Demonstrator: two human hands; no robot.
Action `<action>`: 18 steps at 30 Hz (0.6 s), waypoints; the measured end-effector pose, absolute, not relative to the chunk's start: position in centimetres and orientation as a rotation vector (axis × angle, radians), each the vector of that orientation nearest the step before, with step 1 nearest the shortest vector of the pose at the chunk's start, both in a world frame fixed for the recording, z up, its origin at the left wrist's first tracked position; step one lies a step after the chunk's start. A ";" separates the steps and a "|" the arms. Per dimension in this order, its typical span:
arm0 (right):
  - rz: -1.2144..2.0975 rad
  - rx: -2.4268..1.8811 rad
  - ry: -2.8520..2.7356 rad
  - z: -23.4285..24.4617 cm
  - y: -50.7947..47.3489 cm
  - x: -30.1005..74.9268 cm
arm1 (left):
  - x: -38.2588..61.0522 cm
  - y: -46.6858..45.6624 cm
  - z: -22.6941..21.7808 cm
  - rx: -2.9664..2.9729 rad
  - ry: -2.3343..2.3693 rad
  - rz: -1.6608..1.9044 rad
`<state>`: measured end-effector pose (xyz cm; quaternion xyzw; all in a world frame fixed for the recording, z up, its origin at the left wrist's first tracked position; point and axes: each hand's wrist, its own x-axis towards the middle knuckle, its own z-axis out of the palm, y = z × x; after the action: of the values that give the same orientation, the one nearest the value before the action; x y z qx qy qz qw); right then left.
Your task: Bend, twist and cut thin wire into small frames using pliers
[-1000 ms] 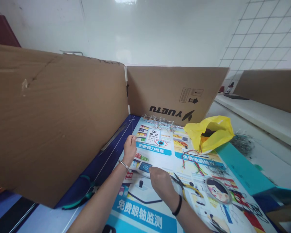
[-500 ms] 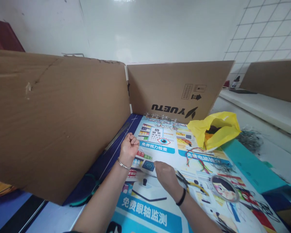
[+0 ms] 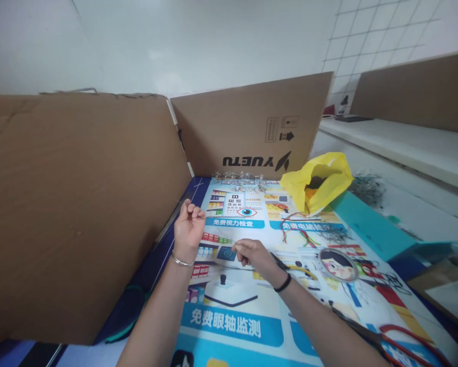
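My left hand [image 3: 188,228] is raised above the printed poster [image 3: 232,326], its fingers curled into a loose fist and a thin bangle on the wrist. My right hand [image 3: 251,253] hovers just right of it, fingertips pinched together on something too thin to make out, perhaps a fine thread or wire. A black band circles the right wrist. Yellow-handled pliers [image 3: 295,267] lie on the poster right behind my right hand. Whether a strand runs between the two hands cannot be seen.
Cardboard walls stand at the left [image 3: 76,204] and at the back [image 3: 251,127]. A yellow plastic bag [image 3: 320,178], coloured wires [image 3: 297,232], a clear tape ring [image 3: 338,263], a teal box [image 3: 370,229] and red-handled scissors [image 3: 400,336] sit to the right.
The view has swung right and down a little. My left hand turned and curled from reaching toward the cardboard into a raised fist; my right hand lifted and pinched its fingertips.
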<state>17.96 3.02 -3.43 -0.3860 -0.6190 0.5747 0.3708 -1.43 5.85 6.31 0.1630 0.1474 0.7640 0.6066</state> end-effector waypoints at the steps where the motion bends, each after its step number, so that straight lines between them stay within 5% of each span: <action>1: 1.511 -0.976 -1.550 -3.4 3.1 18.2 | -1.5 6.0 6.2 0.392 0.347 1.766; 18: 1.749 -0.934 -1.434 -2.5 2.8 17.9 | -2.6 7.0 4.7 0.420 0.579 1.855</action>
<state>17.93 2.83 -2.45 -0.3589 -0.5511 0.6720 0.3404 -2.65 7.02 4.67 0.1770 0.2441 0.7820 0.5454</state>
